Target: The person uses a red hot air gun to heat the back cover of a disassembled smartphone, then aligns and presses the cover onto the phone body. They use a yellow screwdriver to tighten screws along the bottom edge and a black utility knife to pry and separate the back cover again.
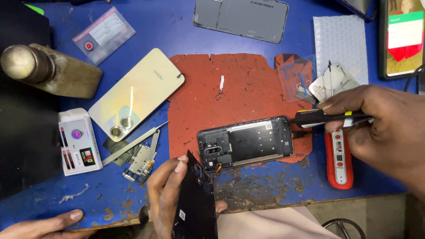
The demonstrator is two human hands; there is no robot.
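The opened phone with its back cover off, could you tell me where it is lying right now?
In the head view, the opened phone lies on the red mat's lower edge, centre-right, between the left hand and the right hand.

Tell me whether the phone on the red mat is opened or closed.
Opened: the phone lies with its back cover off, its inner shield plate and camera modules exposed.

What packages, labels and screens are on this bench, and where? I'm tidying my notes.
Clear plastic pouch: top left, flat, with a white label and a round red sticker.
White box: left edge, rectangular, red and black printing.
Lit phone screen: top right, green band over white and red.
Bubble-wrap bag: top right, pale, rectangular.
Small white label: on the black panel in the left hand.
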